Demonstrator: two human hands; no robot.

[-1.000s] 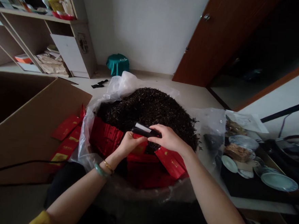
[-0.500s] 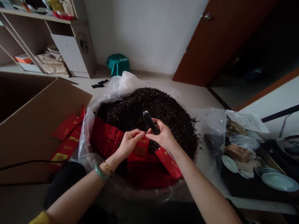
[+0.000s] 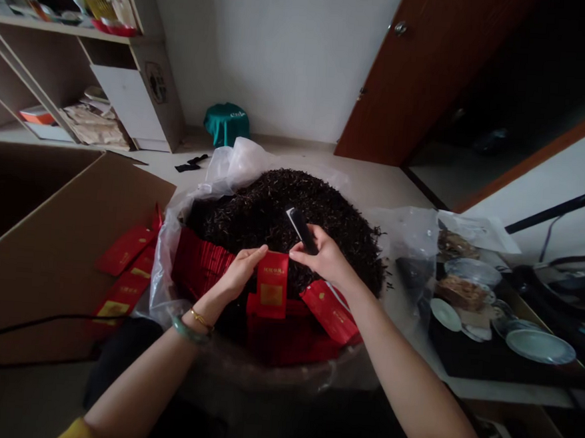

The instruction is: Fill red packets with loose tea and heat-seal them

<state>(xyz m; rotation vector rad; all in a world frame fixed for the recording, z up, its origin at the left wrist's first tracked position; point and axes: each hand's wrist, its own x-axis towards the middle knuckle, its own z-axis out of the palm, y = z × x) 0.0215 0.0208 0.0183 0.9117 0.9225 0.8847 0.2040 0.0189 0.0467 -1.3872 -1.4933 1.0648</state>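
A small red packet (image 3: 272, 285) with gold print hangs upright between my hands, its face toward me. My left hand (image 3: 243, 269) pinches its upper left corner between thumb and fingers. My right hand (image 3: 326, 256) is closed around a slim black handheld tool (image 3: 302, 230) with a pale strip along one side; its fingertips also touch the packet's upper right corner. Below the packet lie more red packets (image 3: 288, 342), and a row of them (image 3: 199, 266) stands at the left. Another red packet (image 3: 330, 310) lies tilted under my right wrist. Dark loose tea leaves (image 3: 314, 194) are heaped behind.
A clear plastic liner (image 3: 167, 257) surrounds the heap. To the left stand a cardboard box (image 3: 70, 250) and several red packets (image 3: 125, 281). On the right a black tray (image 3: 455, 360) holds dishes (image 3: 539, 345). Behind are a shelf unit (image 3: 160, 103), a teal-covered bin (image 3: 226, 124) and a door (image 3: 406, 87).
My hands have moved apart along the packet's top edge, so its printed front now shows fully. The black tool has shifted slightly right with my right hand. The view has moved a little.
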